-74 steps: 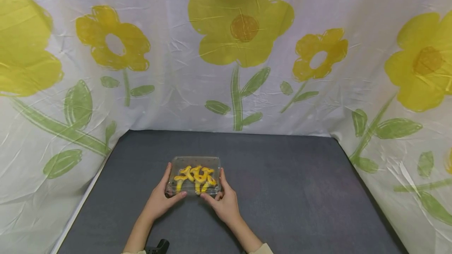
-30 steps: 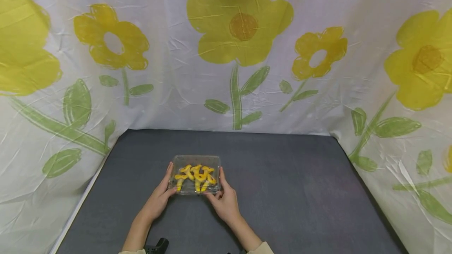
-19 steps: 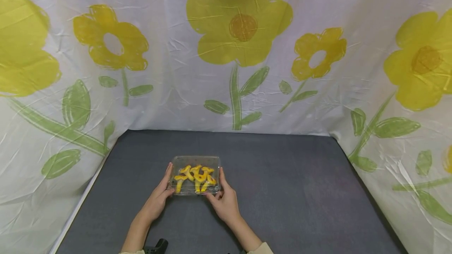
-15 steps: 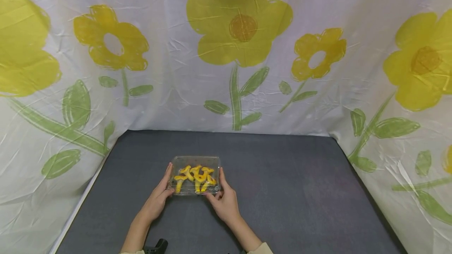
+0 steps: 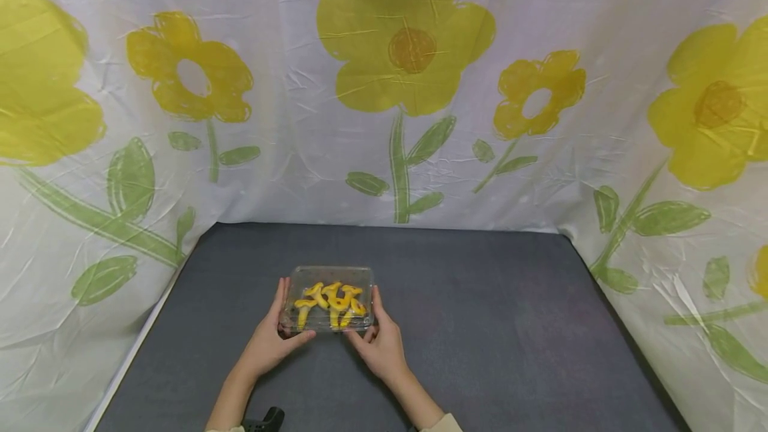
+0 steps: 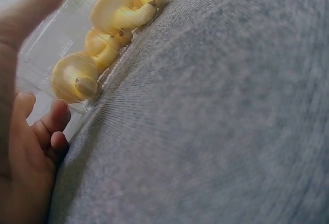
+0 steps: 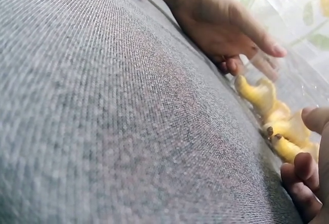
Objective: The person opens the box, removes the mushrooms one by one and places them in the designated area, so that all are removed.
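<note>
A clear plastic container (image 5: pixel 333 274), in which several yellow mushrooms (image 5: pixel 334 293) are seen, is placed on the dark table (image 5: pixel 480 319), before the person and between the two hands. By this central position, it seems, it can be reached equally well from both sides. Along its left wall the index finger of the left hand (image 5: pixel 264 347) is laid nearly straight, while the thumb is stretched toward the front edge, so that a light steadying rather than a firm grip is suggested; whether the edge is touched by this thumb cannot be told. By the right hand (image 5: pixel 384 349) the front right corner is gripped: the thumb is set at the front edge, the index finger is laid along the wall, and the lower fingers are curled near the base, probably so that sliding is prevented. Whether the container is fully fastened cannot be made out. Near the left wrist a black device (image 5: pixel 273 420) is seen, well away from the fingertips, where the grasp is presumably not hindered. Behind the table a white flowered curtain (image 5: pixel 288 172) is hung, perhaps as a screen around the work
</note>
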### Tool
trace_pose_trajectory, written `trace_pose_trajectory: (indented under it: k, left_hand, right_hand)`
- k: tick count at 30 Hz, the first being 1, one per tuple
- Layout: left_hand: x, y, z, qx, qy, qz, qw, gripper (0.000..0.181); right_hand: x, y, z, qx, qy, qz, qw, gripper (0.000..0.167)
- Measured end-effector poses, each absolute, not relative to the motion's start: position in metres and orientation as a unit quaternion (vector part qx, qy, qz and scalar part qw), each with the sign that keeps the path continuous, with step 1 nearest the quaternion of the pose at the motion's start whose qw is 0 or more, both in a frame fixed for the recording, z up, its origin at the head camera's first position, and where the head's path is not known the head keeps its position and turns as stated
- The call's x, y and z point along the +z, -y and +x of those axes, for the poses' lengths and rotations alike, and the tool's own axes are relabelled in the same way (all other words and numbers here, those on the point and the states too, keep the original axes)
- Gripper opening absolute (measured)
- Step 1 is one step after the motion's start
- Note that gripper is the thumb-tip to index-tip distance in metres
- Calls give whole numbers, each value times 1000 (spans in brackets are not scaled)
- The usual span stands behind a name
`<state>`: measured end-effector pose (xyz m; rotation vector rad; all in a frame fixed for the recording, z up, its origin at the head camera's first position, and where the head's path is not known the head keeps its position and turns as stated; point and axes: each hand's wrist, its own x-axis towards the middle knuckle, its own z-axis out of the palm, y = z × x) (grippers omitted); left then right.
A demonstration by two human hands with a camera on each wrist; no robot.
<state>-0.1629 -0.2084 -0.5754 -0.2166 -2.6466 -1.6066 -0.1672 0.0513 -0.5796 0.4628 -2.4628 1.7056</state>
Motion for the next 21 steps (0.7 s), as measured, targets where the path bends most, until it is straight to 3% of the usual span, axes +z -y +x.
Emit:
trace_pose_trajectory:
  k: [13, 21]
  left_hand:
    - [-576, 208, -166, -504, 863, -21, -18, 132]
    - [-575, 208, -166, -515, 857, -17, -25, 132]
  right_hand:
    - [-578, -53, -166, 556, 815, 158, 34, 104]
    - [-579, -54, -165, 622, 759, 182, 57, 72]
